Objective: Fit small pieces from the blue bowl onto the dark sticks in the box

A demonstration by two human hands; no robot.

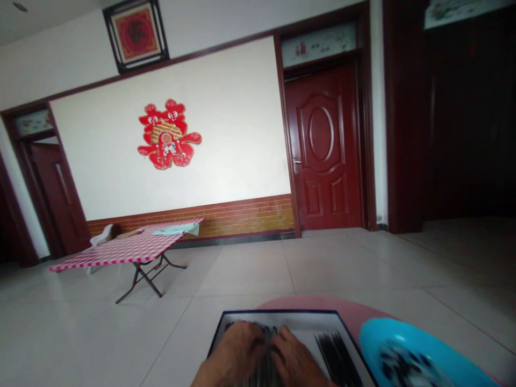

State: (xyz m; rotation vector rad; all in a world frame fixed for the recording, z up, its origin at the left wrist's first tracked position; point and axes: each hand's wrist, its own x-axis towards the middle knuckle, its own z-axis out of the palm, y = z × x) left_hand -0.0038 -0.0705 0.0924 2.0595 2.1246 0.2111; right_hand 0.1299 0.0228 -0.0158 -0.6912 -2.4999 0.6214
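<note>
My left hand (237, 352) and my right hand (298, 357) are both inside a shallow white box (306, 321) with a dark blue rim. Between them runs a bundle of thin dark rods (266, 363), slightly blurred, with the fingers of both hands curled in against it from either side. Some fingertips are hidden. To the right of my right hand, a second group of slim black pointed rods (338, 357) lies in the box. What kind of rods they are I cannot make out.
The box rests on a pink round surface (355, 312). Right of it stands a bright blue basin (379, 330) holding small black and white pieces (407, 365). Farther off on the tiled floor is a folding table (124, 250) with a red checked top. A red door (326, 150) is beyond.
</note>
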